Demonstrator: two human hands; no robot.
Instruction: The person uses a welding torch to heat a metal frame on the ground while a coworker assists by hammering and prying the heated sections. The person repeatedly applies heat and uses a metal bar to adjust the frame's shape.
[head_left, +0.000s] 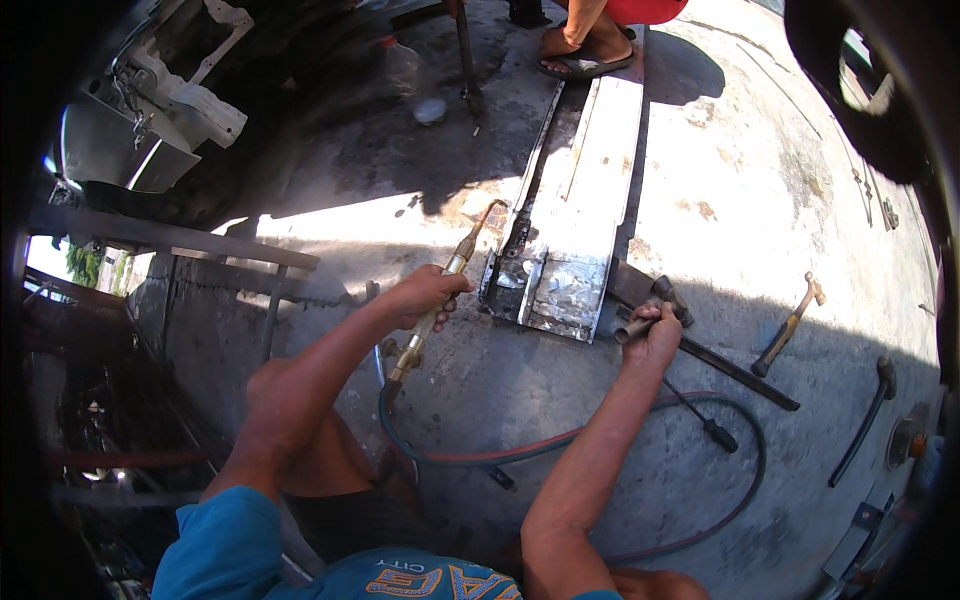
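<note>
A brass gas torch point(430, 315) is held in my left hand point(428, 298), fingers wrapped round its body. Its bent tip is beside the left edge of a long pale metal panel point(600, 140) on the concrete floor. I see no flame in the bright light. The panel's near end is scorched and shiny. My right hand point(655, 338) grips a short-looking hammer point(668, 293) by its handle, just right of that end. Beneath this hand lies a dark metal bar point(740, 372). A black-handled screwdriver point(720, 435) rests nearby.
Red and green hoses point(560, 440) loop from the torch across the floor. A wooden-handled hammer point(785, 335) and a dark hammer point(865, 420) lie to the right. Another person's sandalled foot point(590, 65) is by the panel's far end. A plastic bottle point(402, 70) stands far left.
</note>
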